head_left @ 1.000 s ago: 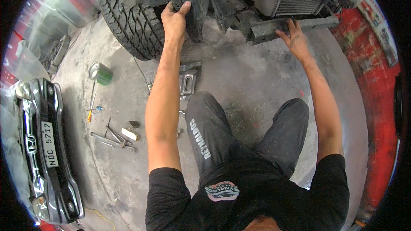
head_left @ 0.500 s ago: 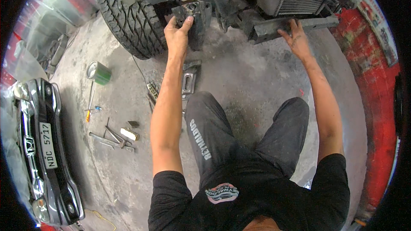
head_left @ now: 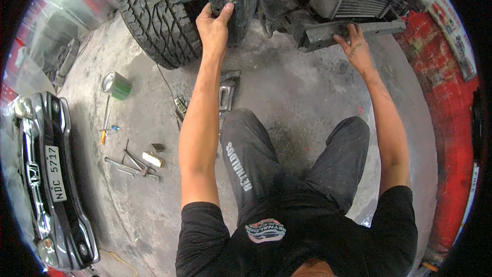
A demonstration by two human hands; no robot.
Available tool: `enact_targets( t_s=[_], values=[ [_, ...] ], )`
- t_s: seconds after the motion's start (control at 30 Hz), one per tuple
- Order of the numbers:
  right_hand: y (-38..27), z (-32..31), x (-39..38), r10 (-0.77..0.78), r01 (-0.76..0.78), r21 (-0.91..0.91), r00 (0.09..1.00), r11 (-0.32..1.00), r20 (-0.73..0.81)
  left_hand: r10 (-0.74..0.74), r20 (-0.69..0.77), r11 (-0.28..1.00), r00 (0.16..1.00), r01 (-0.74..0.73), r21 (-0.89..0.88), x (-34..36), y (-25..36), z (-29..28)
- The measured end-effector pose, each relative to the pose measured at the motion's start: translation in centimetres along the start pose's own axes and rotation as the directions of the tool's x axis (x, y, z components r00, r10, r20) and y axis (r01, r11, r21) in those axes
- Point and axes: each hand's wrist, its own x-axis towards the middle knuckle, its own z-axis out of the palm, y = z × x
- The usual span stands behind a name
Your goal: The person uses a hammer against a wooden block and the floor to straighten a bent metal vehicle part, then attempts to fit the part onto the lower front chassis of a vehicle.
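Note:
My left hand [head_left: 213, 28] is closed on a dark metal bracket [head_left: 241, 18], thumb on its front plate and fingers at its left edge. The bracket stands under the vehicle's front end, just right of the treaded tire [head_left: 159, 28]. A bolt or hole shows near its top; how its upper end meets the frame is hard to make out. Farther right, my right hand [head_left: 354, 48] grips a dark metal crossbeam [head_left: 328, 36], thumb against the face and fingers over the top edge. A radiator-like finned part [head_left: 361, 2] sits behind that beam.
A detached bumper with grille [head_left: 64, 174] lies at far left. Left of my legs are a green can [head_left: 119, 87], a screwdriver [head_left: 104, 136], several metal tools [head_left: 133, 164] and a pale block [head_left: 152, 159]. A metal part [head_left: 227, 92] lies beyond my left knee. A red surface [head_left: 453, 138] borders the right.
My left hand has raised the bracket slightly, closing the gap that showed above its plate. My right hand keeps its place on the crossbeam.

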Motion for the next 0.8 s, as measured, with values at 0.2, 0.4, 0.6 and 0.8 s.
enact_targets(
  t_s=[0.2, 0.4, 0.6, 0.8],
  values=[
    [-0.1, 0.0, 0.0, -0.017, 0.019, 0.078, 0.999, 0.997, -0.033, -0.014, -0.010, 1.000, 1.000, 0.014, 0.015, -0.2, -0.2, -0.2],
    [-0.7, -0.6, 0.0, -0.001, 0.003, 0.098, 1.000, 0.995, -0.017, -0.017, -0.015, 0.999, 1.000, 0.017, 0.048, -0.5, 0.5, 0.2],
    [0.2, 0.2, -0.1, -0.089, 0.080, -0.086, 0.991, 0.993, -0.105, -0.030, -0.003, 0.997, 1.000, 0.030, 0.067, -3.4, -1.9, -0.4],
    [0.0, 0.2, 0.1, 0.094, -0.111, 0.182, 0.990, 0.977, 0.102, -0.018, -0.006, 0.999, 1.000, 0.019, 0.037, -2.9, -2.7, -0.8]
  ],
)
